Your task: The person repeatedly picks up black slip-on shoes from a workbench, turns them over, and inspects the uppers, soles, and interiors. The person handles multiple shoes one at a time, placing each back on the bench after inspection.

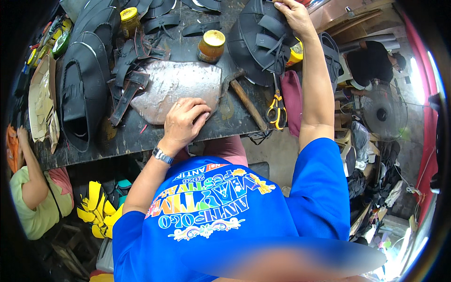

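Note:
My left hand (185,120), with a watch at its wrist, rests loosely curled on the near edge of a silvery, flat slab (181,84). Nothing shows between its fingers. At the far right, my right hand (297,18) reaches over a stack of black shoe parts (249,44), its bent fingers on the stack's upper edge. The fingertips partly leave the picture. Strap-like black uppers (270,42) lie on that stack. A wooden-handled hammer (247,104) lies right of the slab, near yellow-and-black-handled scissors (276,110).
An amber glue jar (211,46) stands beyond the slab, another yellow-lidded jar (129,22) farther left. Black shoe pieces (84,89) are stacked at left beside a torn cardboard box (43,103). People sit at left and far right; a fan (381,113) stands at right.

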Demonstrator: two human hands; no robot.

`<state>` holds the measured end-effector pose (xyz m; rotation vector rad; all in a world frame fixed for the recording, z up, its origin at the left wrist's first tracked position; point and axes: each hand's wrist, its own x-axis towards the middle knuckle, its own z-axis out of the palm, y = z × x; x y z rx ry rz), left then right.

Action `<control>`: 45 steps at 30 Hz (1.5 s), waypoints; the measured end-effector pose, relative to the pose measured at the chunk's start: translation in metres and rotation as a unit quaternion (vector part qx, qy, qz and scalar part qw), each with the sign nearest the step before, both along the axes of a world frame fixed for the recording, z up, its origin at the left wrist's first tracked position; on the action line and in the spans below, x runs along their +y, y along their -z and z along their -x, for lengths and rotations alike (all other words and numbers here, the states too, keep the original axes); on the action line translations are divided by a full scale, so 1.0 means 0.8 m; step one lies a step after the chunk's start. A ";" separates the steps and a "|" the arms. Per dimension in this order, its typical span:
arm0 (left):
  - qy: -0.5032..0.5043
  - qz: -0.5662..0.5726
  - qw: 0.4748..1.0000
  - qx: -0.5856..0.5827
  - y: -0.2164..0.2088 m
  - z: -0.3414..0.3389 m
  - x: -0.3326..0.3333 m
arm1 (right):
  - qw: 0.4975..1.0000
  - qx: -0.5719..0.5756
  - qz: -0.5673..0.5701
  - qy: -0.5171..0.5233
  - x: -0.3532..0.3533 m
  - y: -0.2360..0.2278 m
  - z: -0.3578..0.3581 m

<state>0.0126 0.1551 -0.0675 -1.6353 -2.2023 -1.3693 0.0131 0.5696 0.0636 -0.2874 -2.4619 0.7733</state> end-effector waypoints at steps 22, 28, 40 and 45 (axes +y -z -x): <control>0.295 -0.183 0.600 -0.721 -0.026 0.053 0.255 | 0.982 0.130 -0.129 -0.046 -0.283 0.098 -0.201; 0.356 -0.215 0.579 -0.702 -0.101 0.029 0.247 | 0.991 -0.011 -0.126 -0.054 -0.358 0.189 -0.242; 0.318 -0.361 0.613 -0.627 -0.083 0.065 -0.063 | 0.988 0.014 -0.010 -0.152 -0.309 0.170 -0.225; 0.182 -0.330 0.531 -0.759 0.007 0.014 -0.115 | 0.848 0.233 0.470 0.078 -0.274 0.139 -0.185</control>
